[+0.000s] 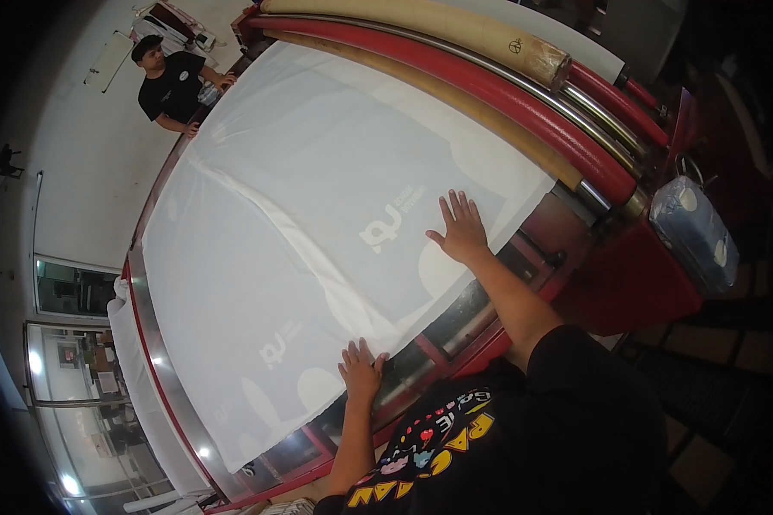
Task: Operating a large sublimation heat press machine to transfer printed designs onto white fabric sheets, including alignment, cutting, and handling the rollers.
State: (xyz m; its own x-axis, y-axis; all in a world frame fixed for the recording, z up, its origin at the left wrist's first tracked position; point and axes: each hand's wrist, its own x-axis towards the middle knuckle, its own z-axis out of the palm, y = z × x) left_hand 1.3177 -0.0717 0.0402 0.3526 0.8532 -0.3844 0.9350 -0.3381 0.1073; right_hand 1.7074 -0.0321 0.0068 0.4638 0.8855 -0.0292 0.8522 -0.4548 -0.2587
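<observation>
A wide white fabric sheet [266, 257] with pale printed shapes is spread over the bed of a red and steel machine, with a long wrinkled fold running down it. My left hand [362, 371] rests open on the fabric near its near edge, at the lower end of that fold. Farther right, my right hand [459, 230] lies on the sheet with fingers spread, beside a printed mark. Along the sheet's far right side run a tan roller [489, 112], a red roller [524, 99] and steel bars.
Another person [167, 90] in dark clothes stands at the far end, hands at the machine's edge. A blue plastic-wrapped bundle [694, 232] is at the right on the red machine body [627, 275]. A rolled white cloth [122, 335] runs along the left, near glass panels [64, 369].
</observation>
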